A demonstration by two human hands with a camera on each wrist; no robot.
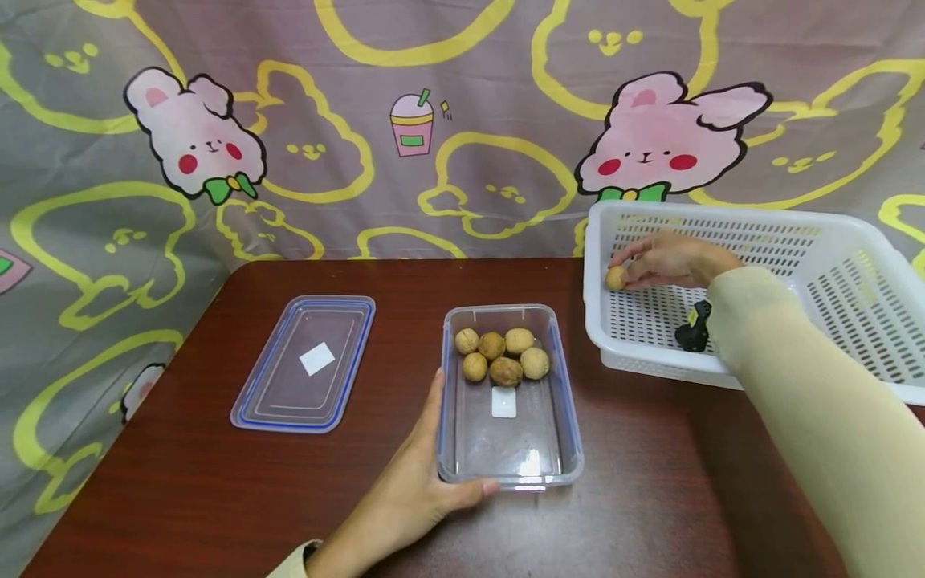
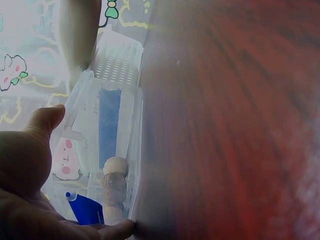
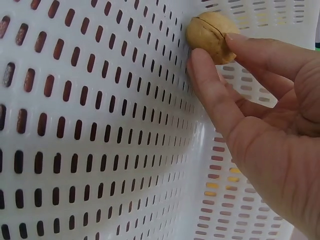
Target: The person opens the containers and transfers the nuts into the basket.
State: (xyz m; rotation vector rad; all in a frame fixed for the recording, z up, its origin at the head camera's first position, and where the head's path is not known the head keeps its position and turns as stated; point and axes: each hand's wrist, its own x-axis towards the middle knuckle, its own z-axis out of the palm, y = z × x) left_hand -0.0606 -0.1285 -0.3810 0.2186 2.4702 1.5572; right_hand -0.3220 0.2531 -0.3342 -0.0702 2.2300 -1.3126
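My right hand (image 1: 668,258) reaches into the white basket (image 1: 598,321) and holds a walnut (image 1: 616,278) in its left part. In the right wrist view, thumb and fingertips touch that cracked walnut (image 3: 212,37) beside the slotted plastic. My left hand (image 1: 415,482) grips the near left corner of a clear plastic container (image 1: 499,449), thumb along the front rim and fingers against the left side. Several walnuts (image 1: 506,371) lie in two rows at the container's far end, beyond a white square sticker (image 1: 503,402).
On the left of the brown table (image 1: 405,321) lies a clear lid (image 1: 282,393) with a blue seal and a white label. A small black object (image 1: 694,329) shows in the basket near the right sleeve. A patterned cloth (image 1: 477,104) hangs behind.
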